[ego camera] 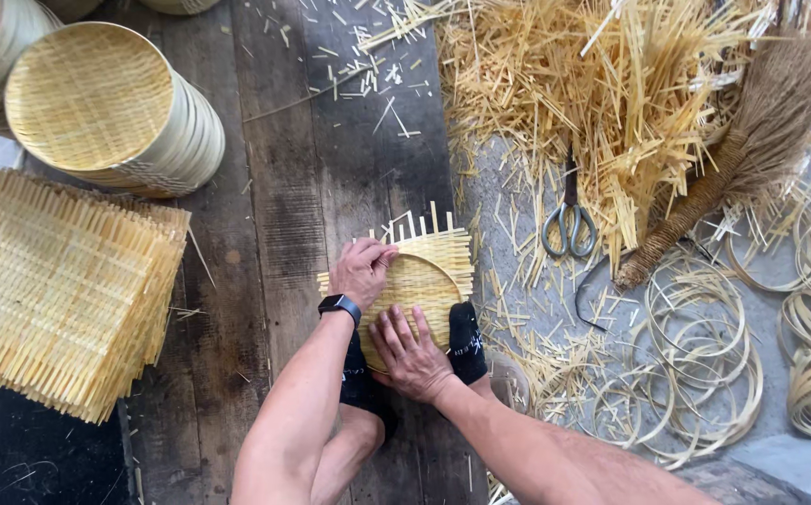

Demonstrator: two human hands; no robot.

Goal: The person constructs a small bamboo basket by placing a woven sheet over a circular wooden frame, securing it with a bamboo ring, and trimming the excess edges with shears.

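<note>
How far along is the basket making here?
Done: a stack of finished round trays. In hand: both hands, left and right, press a bamboo ring onto a woven mat, feet bracing it. Left: a pile of square mats and loose rings.

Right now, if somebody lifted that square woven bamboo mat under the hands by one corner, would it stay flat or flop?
The square woven bamboo mat would probably flex rather than stay flat: its strips look thin. It likely weighs little, being open weave. The loose strip ends at its edges may snag or slip out, so the left hand and right hand pressing it flat seems sensible.
</note>
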